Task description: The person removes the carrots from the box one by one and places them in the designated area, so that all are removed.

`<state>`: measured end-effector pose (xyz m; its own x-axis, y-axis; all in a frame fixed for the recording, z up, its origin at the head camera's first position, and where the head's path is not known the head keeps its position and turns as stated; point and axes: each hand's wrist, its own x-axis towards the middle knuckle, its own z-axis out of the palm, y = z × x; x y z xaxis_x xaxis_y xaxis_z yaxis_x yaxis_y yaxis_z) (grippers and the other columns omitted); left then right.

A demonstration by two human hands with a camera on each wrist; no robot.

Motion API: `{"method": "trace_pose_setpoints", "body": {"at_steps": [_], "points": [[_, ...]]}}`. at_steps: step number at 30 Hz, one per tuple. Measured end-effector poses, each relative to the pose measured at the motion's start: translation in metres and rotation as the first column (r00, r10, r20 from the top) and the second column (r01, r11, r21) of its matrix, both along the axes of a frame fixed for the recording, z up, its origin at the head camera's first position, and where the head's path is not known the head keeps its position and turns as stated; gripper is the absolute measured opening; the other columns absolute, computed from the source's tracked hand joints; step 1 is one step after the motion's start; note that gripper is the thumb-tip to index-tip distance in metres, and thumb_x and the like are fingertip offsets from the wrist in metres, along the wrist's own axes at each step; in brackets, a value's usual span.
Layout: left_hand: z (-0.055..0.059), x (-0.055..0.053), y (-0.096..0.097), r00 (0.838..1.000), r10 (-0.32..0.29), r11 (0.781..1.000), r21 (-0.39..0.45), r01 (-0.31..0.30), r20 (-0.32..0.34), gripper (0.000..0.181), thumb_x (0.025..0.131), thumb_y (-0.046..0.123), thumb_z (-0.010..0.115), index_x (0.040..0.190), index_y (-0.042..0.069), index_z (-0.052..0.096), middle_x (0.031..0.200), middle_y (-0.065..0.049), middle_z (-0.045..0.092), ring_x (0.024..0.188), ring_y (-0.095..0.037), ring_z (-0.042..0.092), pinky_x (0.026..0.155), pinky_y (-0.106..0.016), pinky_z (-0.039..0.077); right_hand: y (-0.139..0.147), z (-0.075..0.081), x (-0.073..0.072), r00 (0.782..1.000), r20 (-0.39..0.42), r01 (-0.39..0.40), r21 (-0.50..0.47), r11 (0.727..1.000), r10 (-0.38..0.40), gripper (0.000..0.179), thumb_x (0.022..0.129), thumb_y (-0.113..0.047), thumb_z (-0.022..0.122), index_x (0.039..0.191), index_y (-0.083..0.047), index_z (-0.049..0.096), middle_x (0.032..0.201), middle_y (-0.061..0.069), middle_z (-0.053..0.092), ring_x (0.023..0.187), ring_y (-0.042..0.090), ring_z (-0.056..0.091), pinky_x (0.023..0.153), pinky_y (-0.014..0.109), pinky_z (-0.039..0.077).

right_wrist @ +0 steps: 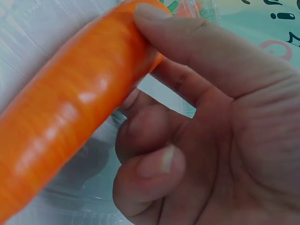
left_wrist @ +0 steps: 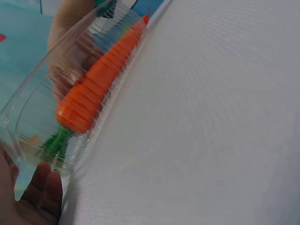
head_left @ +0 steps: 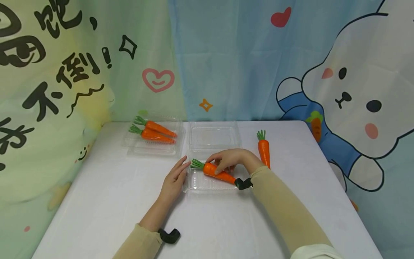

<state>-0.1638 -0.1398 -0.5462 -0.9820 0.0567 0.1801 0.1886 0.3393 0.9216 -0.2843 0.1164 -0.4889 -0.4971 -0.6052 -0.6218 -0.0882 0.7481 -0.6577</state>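
Beige right sleeve closest. Right hand, nearer, pinches carrot over clear box's front half; resting or lifted, can't tell. Long axis slants: greens toward left hand, tip rightward. Left hand straight-fingered, holding nothing, at box's left edge.

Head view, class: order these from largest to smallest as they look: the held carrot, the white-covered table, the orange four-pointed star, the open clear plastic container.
1. White-covered table
2. Open clear plastic container
3. Held carrot
4. Orange four-pointed star
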Motion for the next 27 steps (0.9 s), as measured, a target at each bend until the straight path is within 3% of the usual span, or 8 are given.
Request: {"method": "trace_pose_setpoints", "body": {"at_steps": [5, 11, 19, 27], "points": [[-0.002, -0.001, -0.001, 1.0, -0.008, 1.0, 0.013, 0.008, 0.001, 0.033, 0.102, 0.014, 0.054, 0.131, 0.023, 0.066, 0.153, 0.01, 0.046, 0.123, -0.016, 0.054, 0.091, -0.014, 0.044, 0.0, -0.003, 0.0, 1.0, -0.023, -0.014, -0.032, 0.999, 0.013, 0.049, 0.084, -0.028, 0.077, 0.129, -0.038, 0.059, 0.107, 0.006, 0.059, 0.055, 0.016, 0.045, 0.049, 0.024, 0.039], [0.002, 0.001, 0.002, 1.0, 0.011, 1.0, 0.01, -0.011, -0.012, 0.033, 0.102, 0.009, 0.052, 0.131, 0.014, 0.065, 0.153, 0.0, 0.046, 0.114, -0.022, 0.057, 0.083, -0.011, 0.044, 0.002, -0.005, -0.001, 0.998, -0.063, -0.032, -0.064, 0.997, 0.028, 0.049, 0.084, -0.028, 0.077, 0.129, -0.037, 0.06, 0.104, 0.005, 0.061, 0.053, 0.015, 0.046, 0.048, 0.025, 0.039], [0.038, 0.015, 0.006, 0.999, -0.036, 0.999, 0.007, 0.036, 0.01, 0.034, 0.101, 0.002, 0.05, 0.132, 0.002, 0.062, 0.154, -0.011, 0.044, 0.108, -0.031, 0.059, 0.083, -0.013, 0.045, 0.007, -0.004, 0.0, 0.998, -0.06, -0.01, -0.113, 0.994, 0.003, 0.049, 0.084, -0.027, 0.076, 0.129, -0.038, 0.06, 0.109, 0.005, 0.061, 0.054, 0.016, 0.047, 0.049, 0.026, 0.041], [0.0, 0.001, 0.0, 0.998, -0.02, 1.0, 0.017, 0.021, -0.054, 0.033, 0.101, 0.007, 0.053, 0.132, 0.013, 0.065, 0.153, -0.002, 0.047, 0.134, -0.026, 0.05, 0.098, -0.007, 0.039, 0.008, 0.003, 0.003, 0.999, -0.018, 0.033, -0.166, 0.986, -0.037, 0.048, 0.086, -0.02, 0.073, 0.13, -0.035, 0.06, 0.11, 0.008, 0.06, 0.056, 0.017, 0.051, 0.053, 0.027, 0.048]]}}
